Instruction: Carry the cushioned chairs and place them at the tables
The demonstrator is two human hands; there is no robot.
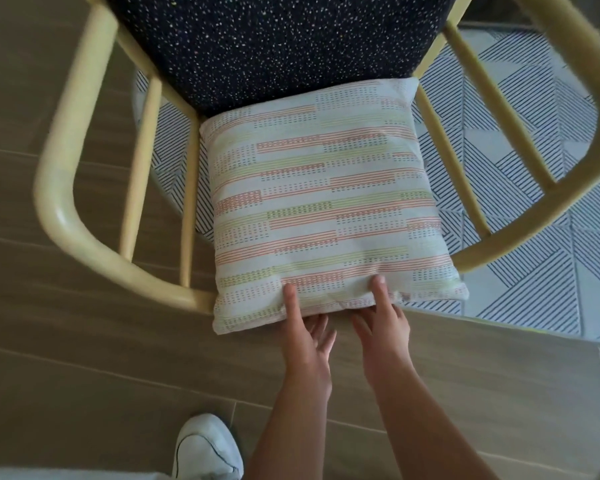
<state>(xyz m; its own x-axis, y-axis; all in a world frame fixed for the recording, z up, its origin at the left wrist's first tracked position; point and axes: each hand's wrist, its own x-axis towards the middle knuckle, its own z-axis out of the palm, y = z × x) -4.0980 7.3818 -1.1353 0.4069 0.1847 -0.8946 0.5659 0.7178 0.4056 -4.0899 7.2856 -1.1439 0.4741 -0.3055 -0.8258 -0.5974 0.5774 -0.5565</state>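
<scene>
The view looks straight down on a chair point(84, 140) with a pale yellow curved frame and thin spindles, seen from behind its backrest rail. Its seat cushion point(278, 46) is dark navy with small light speckles. A square pillow point(323, 206), white with orange, yellow-green and dark dashed stripes, leans at the back of the seat and hides the middle part of the rail. The left hand point(303, 337) and the right hand point(383, 327) are close together at the lower edge of the pillow: each thumb lies on the front of the fabric, and the other fingers go behind the edge (how far they curl there cannot be seen), so both hands pinch the pillow. The chair stands partly on a round rug point(534, 133) with blue-and-white line patterns and partly over the brown tiled floor point(66, 358). A white shoe point(207, 448) is at the bottom. No writing or brand mark can be read anywhere.
</scene>
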